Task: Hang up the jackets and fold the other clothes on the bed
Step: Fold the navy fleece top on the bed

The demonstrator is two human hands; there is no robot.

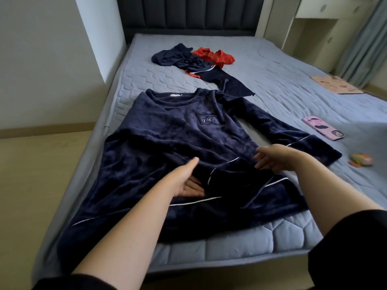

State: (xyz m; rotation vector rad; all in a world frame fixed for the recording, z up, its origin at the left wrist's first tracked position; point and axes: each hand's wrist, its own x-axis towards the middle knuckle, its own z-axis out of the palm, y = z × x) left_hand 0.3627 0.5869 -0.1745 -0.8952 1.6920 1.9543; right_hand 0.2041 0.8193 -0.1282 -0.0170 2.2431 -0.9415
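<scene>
Fingers straight, nothing gripped: left hand [185,184], right hand [272,159] rest on navy fleece top [167,139]. Looks soft, floppy; best taken at hem corners.

Bare mattress [272,65] lay open right of the navy top [167,139]; a phone [322,128] (pink-cased) and a clothes pile [192,59] interrupted it.

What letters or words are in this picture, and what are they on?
White stitched monogram on the chest pocket of the dark blue fleece top: curly letters, too blurred to read.
Pale neck label in the top's collar: too small to read.
Flat tan printed sheet at the bed's right edge: marks too blurred to read.
Pink phone case with black blotches: no writing shows.
</scene>
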